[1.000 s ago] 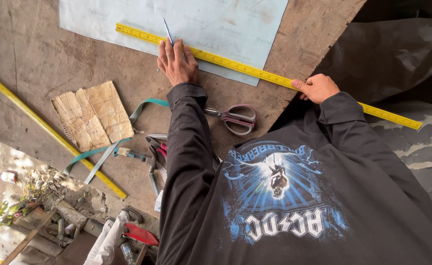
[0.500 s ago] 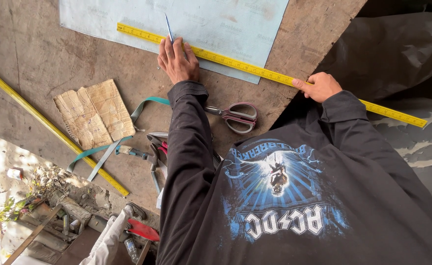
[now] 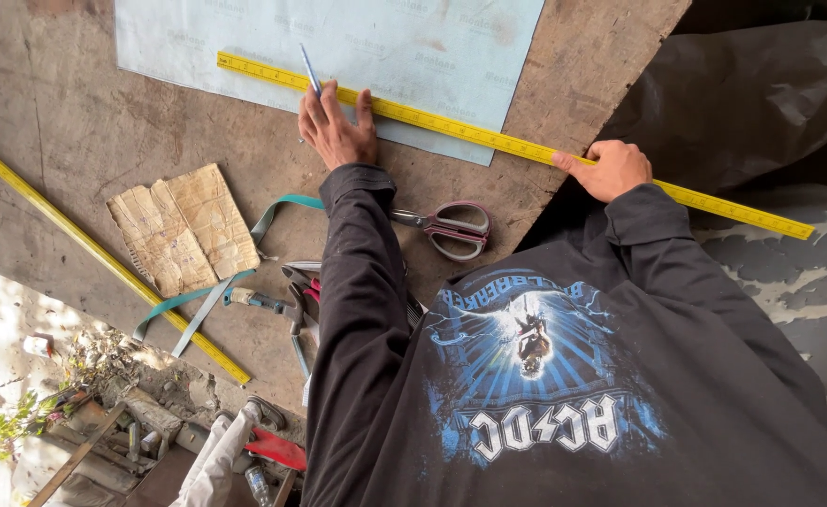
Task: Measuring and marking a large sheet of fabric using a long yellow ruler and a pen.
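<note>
A long yellow ruler (image 3: 489, 136) lies slantwise over a pale blue sheet (image 3: 413, 56) on a worn wooden board (image 3: 57, 122). My left hand (image 3: 338, 131) rests on the ruler near its left part and holds a thin blue pen (image 3: 310, 70), whose tip points at the sheet just above the ruler's edge. My right hand (image 3: 611, 169) presses its fingers on the ruler farther right, past the sheet's corner. Both arms are in black sleeves.
Grey-and-pink scissors (image 3: 451, 228) lie below my left forearm. A torn cardboard piece (image 3: 183, 230), a teal strap (image 3: 207, 296), hand tools (image 3: 287, 300) and a second yellow ruler (image 3: 85, 246) lie on the left. A dark tarp (image 3: 761, 94) is on the right.
Both hands keep their places on the ruler and the pen stays by its edge. Only the view has shifted slightly.
</note>
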